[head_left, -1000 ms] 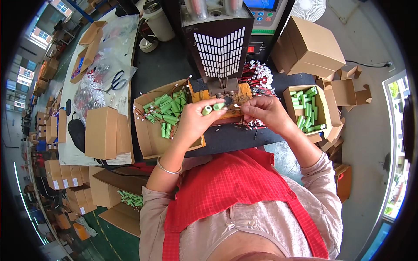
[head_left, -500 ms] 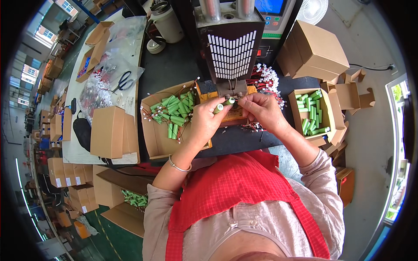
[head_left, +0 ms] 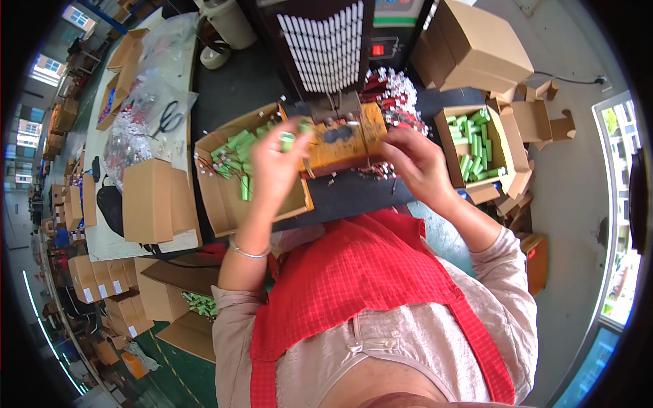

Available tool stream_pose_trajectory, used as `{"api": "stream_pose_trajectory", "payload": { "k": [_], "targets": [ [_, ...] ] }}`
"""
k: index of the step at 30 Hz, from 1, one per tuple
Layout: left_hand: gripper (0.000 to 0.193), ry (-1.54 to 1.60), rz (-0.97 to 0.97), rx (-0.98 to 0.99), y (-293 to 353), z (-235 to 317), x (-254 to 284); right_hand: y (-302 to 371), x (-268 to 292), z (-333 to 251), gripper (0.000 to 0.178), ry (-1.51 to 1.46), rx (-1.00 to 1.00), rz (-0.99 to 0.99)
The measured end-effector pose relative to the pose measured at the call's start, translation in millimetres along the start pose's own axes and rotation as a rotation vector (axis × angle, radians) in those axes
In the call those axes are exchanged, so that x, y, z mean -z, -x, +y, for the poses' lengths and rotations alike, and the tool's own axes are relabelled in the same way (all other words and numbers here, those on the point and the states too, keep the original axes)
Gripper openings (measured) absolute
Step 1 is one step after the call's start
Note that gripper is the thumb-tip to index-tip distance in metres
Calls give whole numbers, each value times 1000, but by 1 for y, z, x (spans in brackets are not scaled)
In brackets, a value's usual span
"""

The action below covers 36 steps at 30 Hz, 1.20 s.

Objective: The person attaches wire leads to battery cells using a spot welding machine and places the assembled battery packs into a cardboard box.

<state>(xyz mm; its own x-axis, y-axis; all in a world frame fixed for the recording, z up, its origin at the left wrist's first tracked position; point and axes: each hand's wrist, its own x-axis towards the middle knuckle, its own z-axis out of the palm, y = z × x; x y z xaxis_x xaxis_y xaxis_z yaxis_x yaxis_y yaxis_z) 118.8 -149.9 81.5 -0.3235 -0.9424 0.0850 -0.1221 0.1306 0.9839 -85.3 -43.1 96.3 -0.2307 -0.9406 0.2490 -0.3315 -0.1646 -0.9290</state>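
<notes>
My left hand (head_left: 272, 163) is closed around green cylindrical battery cells, slightly blurred. One cell (head_left: 287, 141) sticks up from its fingers, and another green cell (head_left: 305, 127) shows just beyond. This hand is over the right side of an open carton (head_left: 216, 216) of green cells with thin wires. My right hand (head_left: 420, 163) is at the right end of a yellow-brown block (head_left: 333, 155), its fingers bent and loosely apart, near red and black wires with white plugs (head_left: 394, 95). I see nothing held in it. Above the block, the welding machine's electrodes (head_left: 335, 107) point down.
At the right stands a carton (head_left: 507, 146) of green cells, with a larger closed box (head_left: 479, 47) behind it. On the left, a pale table bears scissors (head_left: 169, 117), plastic bags (head_left: 146, 88) and a cardboard box (head_left: 148, 200). A white jug (head_left: 231, 24) stands at the back.
My hands have parted: the left moved left with the cells, away from the electrodes, and the right no longer meets it at the block. The whole view has shifted.
</notes>
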Motion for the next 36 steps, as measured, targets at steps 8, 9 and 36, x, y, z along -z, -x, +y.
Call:
{"api": "stream_pose_trajectory", "payload": {
  "k": [8, 9, 36],
  "targets": [
    [30, -231, 365, -137, 25, -30, 83, 129, 29, 102, 13, 439, -205, -397],
    [28, -212, 346, -115, 30, -34, 84, 128, 18, 108, 15, 365, -301, -290],
    [20, -263, 368, -372, 52, -45, 65, 167, 77, 123, 28, 506, -485, 36]
  ]
}}
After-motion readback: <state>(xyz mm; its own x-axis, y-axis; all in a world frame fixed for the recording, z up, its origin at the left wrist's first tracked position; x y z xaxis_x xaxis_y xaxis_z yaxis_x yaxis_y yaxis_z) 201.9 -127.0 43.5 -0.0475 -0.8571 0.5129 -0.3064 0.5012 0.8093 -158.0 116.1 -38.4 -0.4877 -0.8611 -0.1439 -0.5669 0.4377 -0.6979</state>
